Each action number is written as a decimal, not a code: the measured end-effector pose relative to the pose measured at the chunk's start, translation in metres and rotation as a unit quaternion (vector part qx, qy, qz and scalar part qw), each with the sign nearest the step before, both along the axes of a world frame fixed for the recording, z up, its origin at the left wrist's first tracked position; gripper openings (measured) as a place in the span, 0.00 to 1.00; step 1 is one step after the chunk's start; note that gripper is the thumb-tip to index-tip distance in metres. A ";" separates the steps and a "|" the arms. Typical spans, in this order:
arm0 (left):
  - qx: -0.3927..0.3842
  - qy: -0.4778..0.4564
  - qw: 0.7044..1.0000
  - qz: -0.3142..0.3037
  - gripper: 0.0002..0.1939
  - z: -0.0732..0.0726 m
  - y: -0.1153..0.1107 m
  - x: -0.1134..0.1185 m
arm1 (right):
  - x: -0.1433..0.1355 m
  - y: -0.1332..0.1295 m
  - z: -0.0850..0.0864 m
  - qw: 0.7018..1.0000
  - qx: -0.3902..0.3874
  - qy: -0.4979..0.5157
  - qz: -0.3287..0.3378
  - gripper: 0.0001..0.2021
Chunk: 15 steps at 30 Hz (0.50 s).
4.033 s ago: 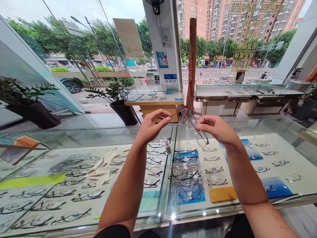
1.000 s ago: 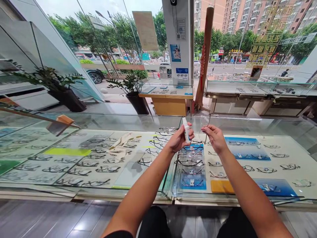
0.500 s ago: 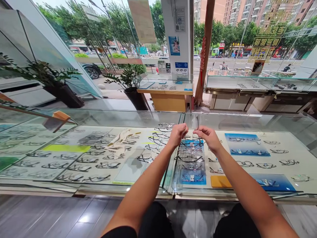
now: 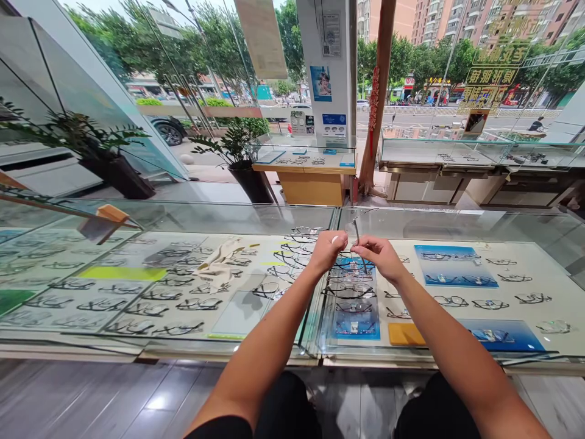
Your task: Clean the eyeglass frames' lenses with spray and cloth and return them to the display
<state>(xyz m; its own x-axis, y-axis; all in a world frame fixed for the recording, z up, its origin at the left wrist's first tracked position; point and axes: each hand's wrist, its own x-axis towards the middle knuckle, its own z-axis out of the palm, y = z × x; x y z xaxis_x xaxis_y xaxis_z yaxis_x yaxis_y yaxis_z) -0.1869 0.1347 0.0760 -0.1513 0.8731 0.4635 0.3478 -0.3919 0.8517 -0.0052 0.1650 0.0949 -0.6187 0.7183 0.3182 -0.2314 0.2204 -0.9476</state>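
Note:
Above the glass display counter, my right hand [image 4: 375,253] is closed in a pinch on a pair of eyeglasses [image 4: 357,230]. A thin dark arm of the glasses stands up past my fingertips, tilted, and a thin line reaches down below them. My left hand [image 4: 328,249] is a closed fist close beside it, with a small white patch at the thumb; what it grips is hidden. Beneath both hands, eyeglasses [image 4: 351,291] lie in a row on a blue display board [image 4: 339,317] inside the case. More dark frames [image 4: 292,251] sit just left of my left hand.
Glass counters [image 4: 219,349] run across in front of me. Inside lie a beige cloth [image 4: 219,262], a yellow case [image 4: 406,334] and blue boards [image 4: 423,265] with glasses. A wooden-edged mirror [image 4: 103,225] stands at left. Beyond are a potted plant [image 4: 251,183] and a post [image 4: 377,91].
My right hand has shifted slightly left, toward my left hand. The upright arm of the glasses has moved left and now leans. My left hand has turned slightly, showing the white patch.

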 end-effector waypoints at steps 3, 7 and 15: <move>0.010 0.003 1.000 0.018 0.39 -0.003 -0.001 0.000 | 0.000 0.000 -0.001 1.000 -0.005 -0.003 0.017 0.22; 0.013 0.018 0.999 0.029 0.39 -0.001 -0.004 -0.002 | 0.000 0.003 -0.004 0.999 -0.051 0.015 0.010 0.23; -0.049 0.234 0.971 -0.014 0.34 0.009 -0.012 0.008 | 0.002 0.009 -0.002 0.983 -0.165 0.084 -0.018 0.22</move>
